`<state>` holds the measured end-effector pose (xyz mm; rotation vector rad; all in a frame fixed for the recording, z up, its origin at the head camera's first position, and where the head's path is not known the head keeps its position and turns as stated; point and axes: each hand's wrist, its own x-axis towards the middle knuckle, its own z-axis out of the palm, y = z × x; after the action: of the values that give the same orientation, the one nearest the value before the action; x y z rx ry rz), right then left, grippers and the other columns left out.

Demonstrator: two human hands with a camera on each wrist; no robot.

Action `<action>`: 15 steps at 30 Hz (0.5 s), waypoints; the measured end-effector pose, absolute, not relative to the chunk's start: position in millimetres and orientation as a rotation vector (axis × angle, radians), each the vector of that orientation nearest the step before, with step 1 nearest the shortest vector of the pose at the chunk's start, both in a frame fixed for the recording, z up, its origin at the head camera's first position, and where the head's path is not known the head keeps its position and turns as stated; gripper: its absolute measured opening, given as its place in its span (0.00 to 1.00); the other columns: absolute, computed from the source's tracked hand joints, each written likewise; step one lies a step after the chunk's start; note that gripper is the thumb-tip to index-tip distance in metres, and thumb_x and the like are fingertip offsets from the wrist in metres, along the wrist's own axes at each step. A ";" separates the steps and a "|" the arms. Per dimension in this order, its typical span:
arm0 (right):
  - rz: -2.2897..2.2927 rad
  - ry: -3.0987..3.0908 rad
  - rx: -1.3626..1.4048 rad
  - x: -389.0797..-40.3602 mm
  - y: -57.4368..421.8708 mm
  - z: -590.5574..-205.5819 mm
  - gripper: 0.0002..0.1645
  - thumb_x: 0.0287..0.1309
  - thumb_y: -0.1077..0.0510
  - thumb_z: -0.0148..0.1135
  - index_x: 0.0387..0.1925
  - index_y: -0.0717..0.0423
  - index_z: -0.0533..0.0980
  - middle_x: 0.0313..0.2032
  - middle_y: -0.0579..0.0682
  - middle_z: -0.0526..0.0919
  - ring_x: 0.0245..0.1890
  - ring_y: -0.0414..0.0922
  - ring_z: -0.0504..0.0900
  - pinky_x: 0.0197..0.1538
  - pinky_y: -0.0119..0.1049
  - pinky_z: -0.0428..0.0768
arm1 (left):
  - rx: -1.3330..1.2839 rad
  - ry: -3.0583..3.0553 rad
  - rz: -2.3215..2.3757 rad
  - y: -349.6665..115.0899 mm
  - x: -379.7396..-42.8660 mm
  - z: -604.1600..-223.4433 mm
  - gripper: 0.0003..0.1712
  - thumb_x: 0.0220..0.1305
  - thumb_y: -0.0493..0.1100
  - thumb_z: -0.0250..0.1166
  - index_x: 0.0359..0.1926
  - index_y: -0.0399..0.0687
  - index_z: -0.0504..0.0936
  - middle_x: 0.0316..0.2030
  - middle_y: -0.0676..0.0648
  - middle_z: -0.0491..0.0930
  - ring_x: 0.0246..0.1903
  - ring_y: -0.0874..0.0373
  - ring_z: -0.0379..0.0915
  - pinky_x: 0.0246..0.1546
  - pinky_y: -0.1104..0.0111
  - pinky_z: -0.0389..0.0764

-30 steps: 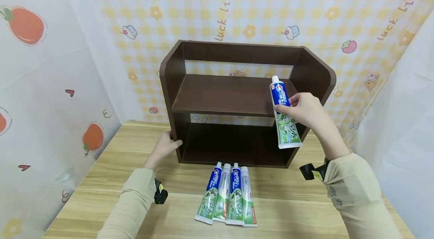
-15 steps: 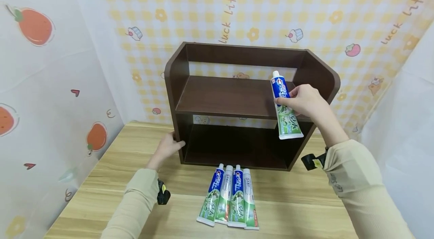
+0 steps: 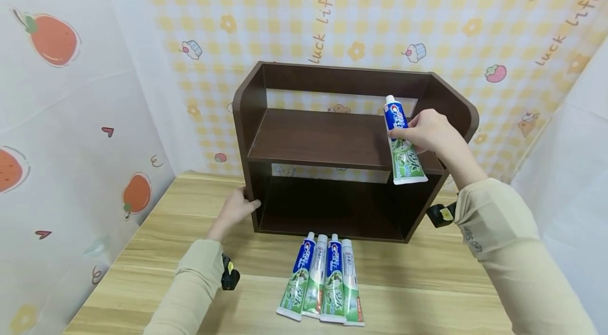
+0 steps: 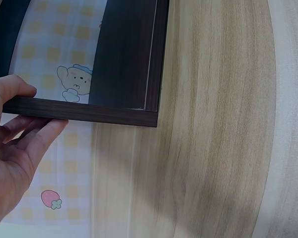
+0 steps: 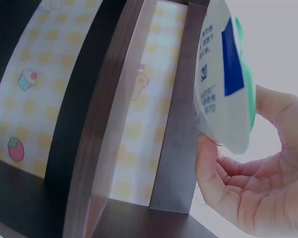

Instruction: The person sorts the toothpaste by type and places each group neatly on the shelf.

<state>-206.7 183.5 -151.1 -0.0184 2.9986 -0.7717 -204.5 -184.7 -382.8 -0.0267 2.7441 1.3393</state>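
A dark brown two-tier shelf stands on the wooden table. My left hand grips the lower front of its left side panel, thumb on the inner side and fingers outside; the left wrist view shows that panel between thumb and fingers. In my right hand a blue and green toothpaste tube is pinched by its middle, cap up, in front of the upper tier's right end. Its white printed back shows in the right wrist view. Several more toothpaste tubes lie side by side before the shelf, caps toward it.
The wooden table spreads around the shelf. Behind hangs a yellow checked cloth, with a white printed cloth at the left. The shelf's right side panel rises close beside my right hand.
My right hand has raised the toothpaste tube and brought it nearer the upper tier. The left hand keeps its grip on the side panel. The head view has shifted slightly.
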 end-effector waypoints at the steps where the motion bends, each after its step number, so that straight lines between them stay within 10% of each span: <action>1: -0.762 3.005 -0.015 -208.3 183.8 -150.2 0.34 0.53 0.44 0.60 0.42 0.75 0.69 0.37 0.67 0.77 0.21 0.44 0.82 0.30 0.38 0.81 | -0.032 2.745 1.342 -184.5 -204.6 -383.0 0.37 0.59 0.40 0.56 0.64 0.26 0.54 0.12 0.54 0.61 0.13 0.62 0.56 0.17 0.71 0.64; 15: -0.803 2.985 0.073 -230.8 190.8 -144.4 0.32 0.50 0.47 0.61 0.40 0.76 0.69 0.29 0.60 0.77 0.18 0.40 0.78 0.31 0.40 0.82 | -0.038 2.783 1.309 -184.0 -204.1 -381.6 0.35 0.58 0.40 0.56 0.62 0.25 0.57 0.22 0.46 0.72 0.19 0.60 0.62 0.21 0.70 0.67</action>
<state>-230.8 190.8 -144.4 0.0734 2.9848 -0.8035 -204.1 -184.0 -381.6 -0.0383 2.7828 1.3088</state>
